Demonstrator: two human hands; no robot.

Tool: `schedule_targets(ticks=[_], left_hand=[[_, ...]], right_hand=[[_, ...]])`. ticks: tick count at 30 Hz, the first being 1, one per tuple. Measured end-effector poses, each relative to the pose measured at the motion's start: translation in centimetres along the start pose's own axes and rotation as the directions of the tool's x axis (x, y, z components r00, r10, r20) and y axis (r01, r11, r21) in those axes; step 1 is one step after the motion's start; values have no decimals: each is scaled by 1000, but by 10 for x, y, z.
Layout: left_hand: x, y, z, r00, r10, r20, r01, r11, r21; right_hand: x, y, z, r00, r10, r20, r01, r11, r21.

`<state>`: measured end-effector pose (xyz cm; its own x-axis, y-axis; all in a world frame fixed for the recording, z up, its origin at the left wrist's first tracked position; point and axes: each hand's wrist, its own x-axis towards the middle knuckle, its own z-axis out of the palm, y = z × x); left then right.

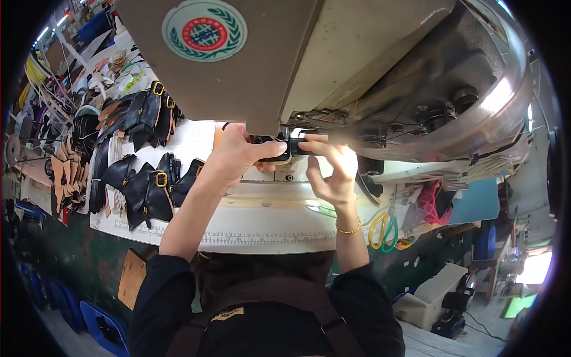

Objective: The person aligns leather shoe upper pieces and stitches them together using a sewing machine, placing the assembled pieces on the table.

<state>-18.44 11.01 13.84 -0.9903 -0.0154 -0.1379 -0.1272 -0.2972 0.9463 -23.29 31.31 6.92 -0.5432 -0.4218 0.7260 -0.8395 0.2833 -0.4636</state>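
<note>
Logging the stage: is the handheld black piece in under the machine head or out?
In: the left hand pinches the black piece below the machine head, the right hand touching it.

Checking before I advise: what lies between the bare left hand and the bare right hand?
In the head view, a black leather-like piece lies between the left hand and right hand, below the taupe metal machine head.

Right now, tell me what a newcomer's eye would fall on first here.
The big sewing machine looms first across the top, with a round red-and-green badge at upper left. Near the centre, the left hand and right hand meet at a small black piece. On the white table, at left, dark strapped pieces with gold buckles catch the eye.
</note>
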Motion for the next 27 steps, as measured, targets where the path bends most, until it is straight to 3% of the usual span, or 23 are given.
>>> schedule_targets(ticks=[4, 9, 15, 20, 24, 25, 26, 27], left_hand=[[2, 11, -3, 991, -123, -48, 122, 992, -17], [12, 3, -11, 998, -54, -14, 54, 999, -1], [15, -6, -14, 1000, -26, 4, 26, 1000, -7], [20, -13, -13, 1000, 12, 14, -9, 989, -147], [14, -17, -7, 994, 101, -28, -103, 990, -97], [15, -16, -3, 998, 43, -41, -49, 988, -149], [5, -3, 3, 997, 34, -70, -36, 999, -20], [2, -6, 2, 982, 58, -177, -63, 998, -21]], right_hand=[[13, -17, -4, 990, -123, 64, 136, 953, -272], [13, -16, -4, 995, -64, 80, 86, 948, -305], [6, 3, 5, 1000, 4, 29, 1, 983, -186], [12, 10, 9, 999, -47, 21, 49, 993, -108], [2, -16, 17, 937, 62, -345, -166, 945, -281], [3, -6, 14, 905, -95, -415, -86, 915, -395], [9, -26, 14, 866, -39, -498, -186, 900, -394], [15, -29, 18, 831, 87, -550, -174, 979, -108]])
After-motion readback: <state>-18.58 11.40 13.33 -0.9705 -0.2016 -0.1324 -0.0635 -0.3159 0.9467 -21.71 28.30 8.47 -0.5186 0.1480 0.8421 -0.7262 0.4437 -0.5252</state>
